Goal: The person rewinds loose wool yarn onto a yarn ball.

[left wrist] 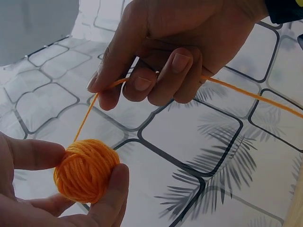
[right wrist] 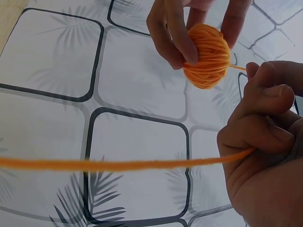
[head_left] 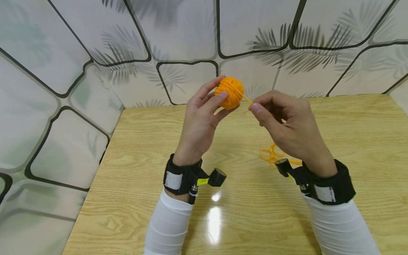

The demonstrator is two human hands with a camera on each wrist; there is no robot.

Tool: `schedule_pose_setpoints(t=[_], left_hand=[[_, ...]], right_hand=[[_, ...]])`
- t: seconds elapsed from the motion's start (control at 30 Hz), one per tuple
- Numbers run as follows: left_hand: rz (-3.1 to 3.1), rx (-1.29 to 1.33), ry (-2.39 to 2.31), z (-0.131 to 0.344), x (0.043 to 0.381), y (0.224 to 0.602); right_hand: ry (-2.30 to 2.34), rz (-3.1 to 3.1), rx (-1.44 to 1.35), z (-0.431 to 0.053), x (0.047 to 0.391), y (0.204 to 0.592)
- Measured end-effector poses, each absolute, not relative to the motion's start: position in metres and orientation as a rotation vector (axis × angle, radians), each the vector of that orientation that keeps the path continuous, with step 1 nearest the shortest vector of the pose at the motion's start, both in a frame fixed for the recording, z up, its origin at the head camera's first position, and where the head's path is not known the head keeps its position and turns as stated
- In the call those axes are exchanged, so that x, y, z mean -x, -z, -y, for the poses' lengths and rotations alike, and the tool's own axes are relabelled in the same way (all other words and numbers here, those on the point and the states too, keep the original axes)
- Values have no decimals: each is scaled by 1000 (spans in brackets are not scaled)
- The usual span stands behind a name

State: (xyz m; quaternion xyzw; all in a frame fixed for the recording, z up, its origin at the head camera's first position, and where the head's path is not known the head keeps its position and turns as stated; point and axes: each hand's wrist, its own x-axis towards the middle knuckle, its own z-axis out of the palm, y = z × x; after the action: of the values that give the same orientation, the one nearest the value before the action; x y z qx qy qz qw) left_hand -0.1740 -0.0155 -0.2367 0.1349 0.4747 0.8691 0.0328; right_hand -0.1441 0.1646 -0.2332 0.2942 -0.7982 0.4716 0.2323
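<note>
A small ball of orange yarn (head_left: pixel 230 93) is held up between the thumb and fingers of my left hand (head_left: pixel 201 120). To its right, my right hand (head_left: pixel 288 124) pinches the yarn strand (head_left: pixel 247 98) between thumb and index finger. The short stretch from ball to fingertips looks taut. In the left wrist view the strand runs on through the curled fingers of the right hand (left wrist: pixel 163 56) and leaves on the far side as a loose tail (left wrist: pixel 255 96). The right wrist view shows the same tail (right wrist: pixel 113 165) crossing below the ball (right wrist: pixel 207 56).
Loose loops of orange yarn (head_left: pixel 272 154) lie on the wooden table (head_left: pixel 143 148) below the right hand, partly hidden by it. A wall covering (head_left: pixel 188 81) with dark lines and leaf prints rises behind the table. Each wrist wears a black strap with a small camera (head_left: pixel 217 177).
</note>
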Motion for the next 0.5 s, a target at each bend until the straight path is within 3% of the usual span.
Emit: schedule_pose_setpoints(t=[0.5], left_hand=[[-876,-406,-2610,18,174,238]], right_hand=[[-1335,2201,-827,-163,147,234]])
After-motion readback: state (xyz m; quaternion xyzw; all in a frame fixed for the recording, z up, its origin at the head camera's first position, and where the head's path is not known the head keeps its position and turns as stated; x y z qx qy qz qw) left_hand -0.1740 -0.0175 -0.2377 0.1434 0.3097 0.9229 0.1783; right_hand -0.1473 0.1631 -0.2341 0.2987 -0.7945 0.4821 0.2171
